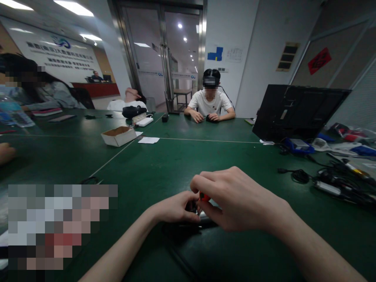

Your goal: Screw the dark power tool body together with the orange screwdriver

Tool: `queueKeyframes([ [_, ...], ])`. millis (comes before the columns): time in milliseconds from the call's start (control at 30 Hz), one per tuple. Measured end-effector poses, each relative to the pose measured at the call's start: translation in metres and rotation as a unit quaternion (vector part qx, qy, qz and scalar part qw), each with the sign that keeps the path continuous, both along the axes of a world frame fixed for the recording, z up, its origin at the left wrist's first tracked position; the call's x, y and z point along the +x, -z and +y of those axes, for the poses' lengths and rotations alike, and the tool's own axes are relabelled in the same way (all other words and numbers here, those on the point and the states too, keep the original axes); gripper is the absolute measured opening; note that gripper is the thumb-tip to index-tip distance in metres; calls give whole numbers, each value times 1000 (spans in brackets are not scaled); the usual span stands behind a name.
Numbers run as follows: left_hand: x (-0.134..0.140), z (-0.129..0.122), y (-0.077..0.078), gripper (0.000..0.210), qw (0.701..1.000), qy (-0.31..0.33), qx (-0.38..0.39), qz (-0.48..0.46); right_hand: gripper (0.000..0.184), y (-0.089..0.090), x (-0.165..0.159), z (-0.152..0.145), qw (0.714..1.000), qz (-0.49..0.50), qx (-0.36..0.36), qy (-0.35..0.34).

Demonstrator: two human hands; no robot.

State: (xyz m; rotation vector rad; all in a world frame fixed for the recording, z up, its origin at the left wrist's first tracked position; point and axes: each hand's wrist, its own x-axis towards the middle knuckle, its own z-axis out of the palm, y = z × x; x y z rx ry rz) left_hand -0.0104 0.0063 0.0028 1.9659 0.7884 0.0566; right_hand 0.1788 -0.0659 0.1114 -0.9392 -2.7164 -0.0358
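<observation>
In the head view, my right hand point(235, 197) curls with its fingers pinched round a small red-and-black handle point(205, 196), most of it hidden by the fingers. Close against it, my left hand point(176, 205) is closed, thumb and fingers gripping a dark-and-silver cylindrical tool point(207, 219) low over the table. Its silver barrel shows below the right hand. A black cable point(179, 254) runs from near the tool toward me. What lies between the fingertips is mostly covered.
The green table point(164, 168) carries a white open box point(119, 136), white paper point(149, 140) and a black monitor point(299, 111). Black cables and silver-barrelled tools point(327, 187) lie at right. A person point(210, 100) sits opposite; another hand point(6, 152) rests far left. A pixelated patch hides the lower left.
</observation>
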Motion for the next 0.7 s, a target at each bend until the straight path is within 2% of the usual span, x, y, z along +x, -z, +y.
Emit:
queueKeyframes([
  [67, 0, -1, -3, 28, 1000, 1, 9, 5, 4, 1, 0, 1, 1000, -3, 18, 3],
  [233, 0, -3, -10, 38, 1000, 3, 9, 6, 13, 3, 0, 3, 1000, -4, 28, 5],
  [333, -1, -2, -7, 41, 1000, 8, 5, -18, 13, 2, 0, 2, 1000, -3, 13, 10],
  [533, 1, -1, 1, 32, 999, -4, 28, -25, 9, -3, 4, 5, 999, -4, -23, 28],
  [700, 5, -5, 0, 31, 999, -14, 44, -23, 11, 0, 9, 13, 998, -16, 14, 59],
])
